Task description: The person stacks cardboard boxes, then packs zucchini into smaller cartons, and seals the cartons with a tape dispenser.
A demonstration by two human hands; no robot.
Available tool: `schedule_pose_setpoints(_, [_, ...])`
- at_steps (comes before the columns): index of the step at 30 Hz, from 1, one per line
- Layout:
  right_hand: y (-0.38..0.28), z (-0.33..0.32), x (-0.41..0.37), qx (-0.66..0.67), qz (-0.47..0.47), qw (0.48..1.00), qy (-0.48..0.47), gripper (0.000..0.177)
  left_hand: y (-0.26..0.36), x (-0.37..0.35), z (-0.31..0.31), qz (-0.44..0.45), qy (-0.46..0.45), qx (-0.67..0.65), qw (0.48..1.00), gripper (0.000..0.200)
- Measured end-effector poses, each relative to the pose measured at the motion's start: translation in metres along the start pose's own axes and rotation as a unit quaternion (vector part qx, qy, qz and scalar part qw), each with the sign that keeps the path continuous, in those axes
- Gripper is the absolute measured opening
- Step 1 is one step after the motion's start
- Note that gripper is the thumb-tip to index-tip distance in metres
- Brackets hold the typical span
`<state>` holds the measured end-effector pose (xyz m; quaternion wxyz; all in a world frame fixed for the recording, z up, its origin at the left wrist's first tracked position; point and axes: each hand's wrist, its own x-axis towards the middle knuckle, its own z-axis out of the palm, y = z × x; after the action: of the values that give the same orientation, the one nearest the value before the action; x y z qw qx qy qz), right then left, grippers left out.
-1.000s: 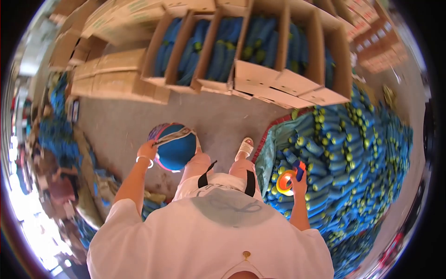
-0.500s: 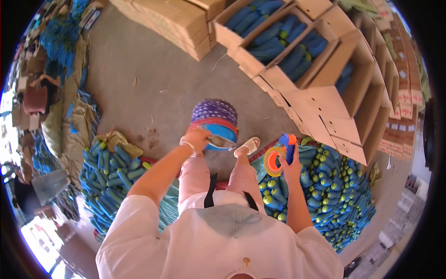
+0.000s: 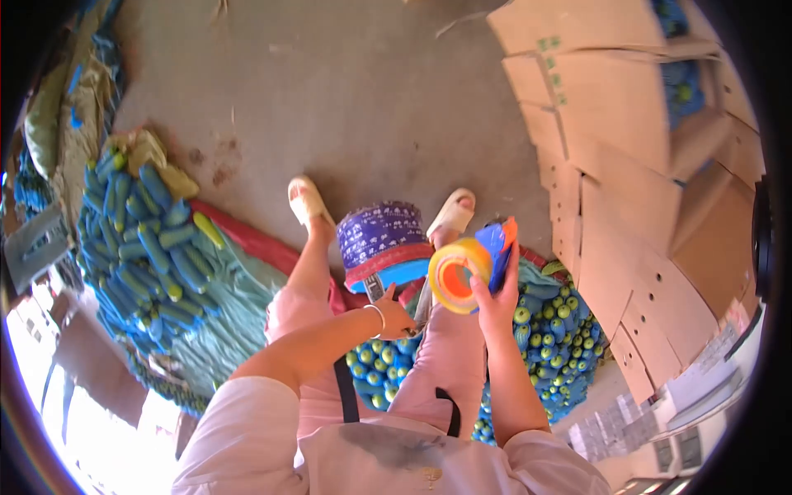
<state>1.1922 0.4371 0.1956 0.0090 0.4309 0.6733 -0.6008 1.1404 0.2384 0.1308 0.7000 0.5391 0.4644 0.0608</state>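
My right hand (image 3: pixel 497 301) is closed around a tape gun (image 3: pixel 499 247) with a blue body, an orange end and a large yellow tape roll (image 3: pixel 452 279). Between my lower legs is a round padded stool (image 3: pixel 381 235), its side purple with white patterns, with a red rim and a blue underside. A dark band with white letters (image 3: pixel 374 286) runs from that underside toward my left hand (image 3: pixel 394 318). The fingers of my left hand are closed, seemingly on the stool's strap, partly hidden. Something thin and greyish (image 3: pixel 425 305) sticks out beside them.
Piles of green vegetables in blue net sleeves lie at left (image 3: pixel 144 247) and below right (image 3: pixel 549 330), over pale green sheeting (image 3: pixel 223 322). Cardboard boxes (image 3: pixel 610 107) stand in rows along the right, some holding netted vegetables. A concrete floor (image 3: pixel 346 99) stretches ahead.
My view has turned and shifted, bringing the boxes nearer on the right. My left hand has drawn closer to my body, and the stool sits between my feet. The tape gun has moved nearer the stool.
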Motion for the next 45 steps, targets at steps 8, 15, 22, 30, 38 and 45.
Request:
schedule_pose_setpoints(8, [0.055,0.025,0.029,0.038,0.066,0.996,-0.049,0.084,-0.014,0.049,0.076,0.040,-0.039,-0.037,0.998,0.026])
schedule_pose_setpoints(15, [0.069,0.025,0.065,0.078,0.096,0.992,-0.021,0.085,-0.100,0.092,0.053,-0.164,0.129,0.002,0.978,0.027])
schedule_pose_setpoints(22, [0.065,0.025,0.106,0.069,0.062,0.996,-0.003,0.086,-0.149,0.129,0.032,-0.291,0.154,-0.037,0.944,0.068])
schedule_pose_setpoints(30, [0.034,0.031,0.123,-0.010,-0.131,0.989,-0.070,0.086,-0.199,0.186,0.116,-0.238,-0.168,-0.060,0.955,0.110])
schedule_pose_setpoints(38, [0.022,0.028,0.072,-0.256,-0.448,0.846,0.134,0.082,-0.254,0.248,-0.108,-0.241,-0.023,-0.225,0.944,0.024])
schedule_pose_setpoints(45, [0.021,0.003,0.000,-0.106,-0.530,0.826,0.163,0.084,-0.132,0.050,-0.212,-0.286,0.456,0.236,0.809,0.025])
